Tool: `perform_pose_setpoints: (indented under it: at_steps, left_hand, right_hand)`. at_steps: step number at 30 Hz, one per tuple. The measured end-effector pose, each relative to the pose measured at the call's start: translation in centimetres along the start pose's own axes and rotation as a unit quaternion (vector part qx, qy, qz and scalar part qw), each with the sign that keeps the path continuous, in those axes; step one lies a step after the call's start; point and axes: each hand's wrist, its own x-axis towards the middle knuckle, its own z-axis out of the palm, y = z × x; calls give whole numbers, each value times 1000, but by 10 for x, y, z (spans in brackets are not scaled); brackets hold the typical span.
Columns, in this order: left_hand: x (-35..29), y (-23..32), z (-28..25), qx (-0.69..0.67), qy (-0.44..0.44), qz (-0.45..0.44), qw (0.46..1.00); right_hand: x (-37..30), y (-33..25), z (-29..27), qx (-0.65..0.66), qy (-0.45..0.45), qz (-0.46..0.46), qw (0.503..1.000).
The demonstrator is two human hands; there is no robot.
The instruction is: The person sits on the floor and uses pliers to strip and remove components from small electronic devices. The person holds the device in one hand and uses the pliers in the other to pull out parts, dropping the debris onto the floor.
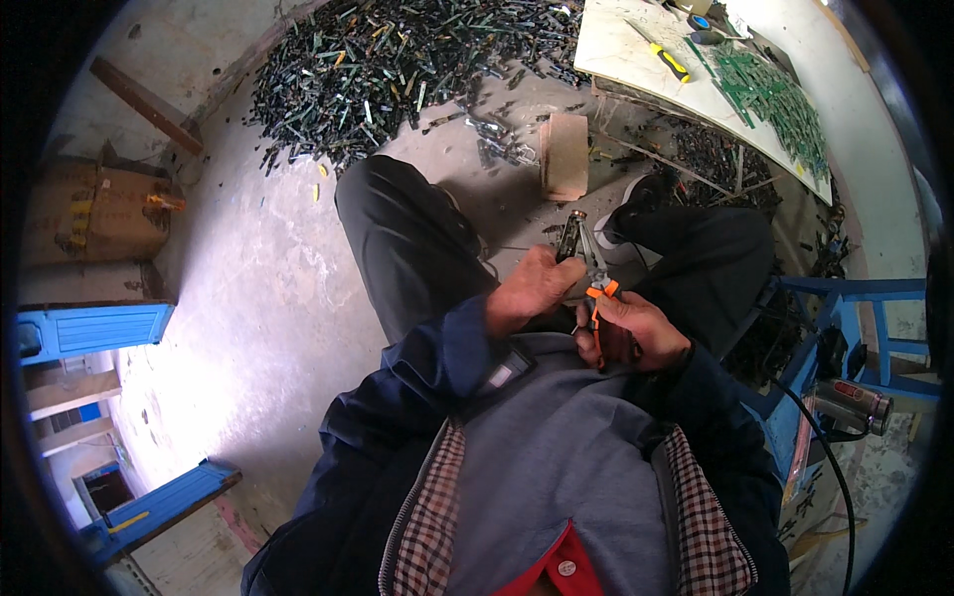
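Floor [258,298] spreads left of the grips, beyond one knee [393,214]; the edge of one counter [608,42] runs ahead-right. Left grip [535,285] pinches one dark strip [568,240]; right grip [646,330] clasps one pair of pliers [601,289] just beside it. Ahead lies one brown block [564,159], with one heap [368,89] farther left.

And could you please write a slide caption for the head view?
Left hand holding a dark strip, right hand gripping orange-and-black pliers beside it.
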Motion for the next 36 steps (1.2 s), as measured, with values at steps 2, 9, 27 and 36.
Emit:
perform_pose_setpoints:
  at_steps: [2, 9, 27, 36]
  left_hand:
    - [0, 7, -3, 43, -11, 24, 999]
    - [-1, 9, -4, 55, -14, 48, 997]
    - [-2, 10, -11, -2, -45, -47, 998]
    - [-4, 23, -9, -293, -33, -317, 901]
  right_hand:
    - [-1, 0, 0, 2, 8, 1, 1000]
    - [-3, -3, 7, -36, 34, -25, 998]
    - [6, -24, -12, -739, 278, -159, 592]
    - [-3, -29, -12, -339, 53, -13, 939]
